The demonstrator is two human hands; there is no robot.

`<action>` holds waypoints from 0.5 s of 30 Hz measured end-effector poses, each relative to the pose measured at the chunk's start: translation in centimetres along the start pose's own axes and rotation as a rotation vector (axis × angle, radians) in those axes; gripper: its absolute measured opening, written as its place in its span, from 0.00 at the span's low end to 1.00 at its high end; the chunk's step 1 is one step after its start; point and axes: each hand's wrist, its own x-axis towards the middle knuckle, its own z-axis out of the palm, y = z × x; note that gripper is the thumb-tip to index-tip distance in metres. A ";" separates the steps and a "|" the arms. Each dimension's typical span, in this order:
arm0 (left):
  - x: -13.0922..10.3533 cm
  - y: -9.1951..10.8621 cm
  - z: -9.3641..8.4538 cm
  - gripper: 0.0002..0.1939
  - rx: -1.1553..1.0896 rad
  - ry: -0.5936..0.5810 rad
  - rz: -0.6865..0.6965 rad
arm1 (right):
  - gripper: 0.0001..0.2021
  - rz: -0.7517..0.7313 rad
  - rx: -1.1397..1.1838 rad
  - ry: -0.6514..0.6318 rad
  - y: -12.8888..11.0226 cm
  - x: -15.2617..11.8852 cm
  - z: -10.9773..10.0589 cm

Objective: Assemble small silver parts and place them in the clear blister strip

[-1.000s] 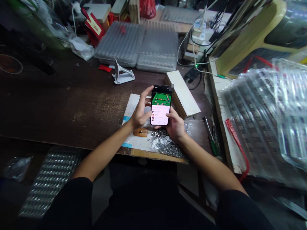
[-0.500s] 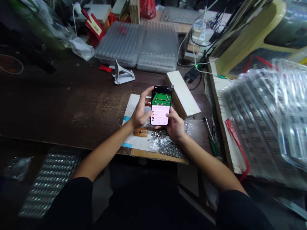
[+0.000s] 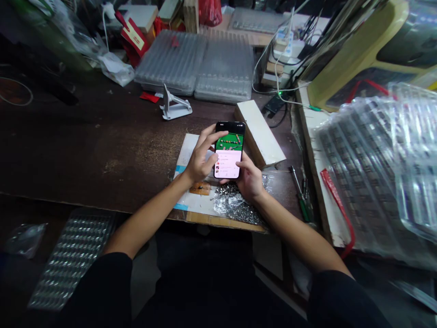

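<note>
A phone point(image 3: 228, 159) with a lit screen, green pool table picture above a pale list, is held upright between both hands. My left hand point(image 3: 201, 159) grips its left edge, with one finger lying over the upper part of the screen. My right hand point(image 3: 250, 178) holds the lower right side, thumb on the screen's edge. Beneath the hands lies a white board point(image 3: 187, 150) with blue tape, bearing an orange-brown piece point(image 3: 200, 188) and a clear bag of small metal parts point(image 3: 235, 207).
A long white block point(image 3: 259, 132) lies right of the phone. Behind stand a white phone stand point(image 3: 175, 108) and clear ribbed trays point(image 3: 223, 68). Green-handled screwdriver point(image 3: 302, 202) at right, near stacked plastic trays point(image 3: 362, 182). Cables run at the back right.
A finger of my left hand has moved from the phone's top left edge onto the upper screen. The left thumb has shifted slightly up. My right hand has stayed in place.
</note>
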 end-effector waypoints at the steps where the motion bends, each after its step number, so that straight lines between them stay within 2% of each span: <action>1: 0.0 0.1 -0.1 0.26 0.014 0.004 0.004 | 0.36 0.000 -0.010 0.001 0.0 0.0 0.0; 15: 0.0 0.2 0.0 0.25 -0.005 0.029 -0.042 | 0.37 -0.013 0.001 -0.006 0.0 -0.1 0.0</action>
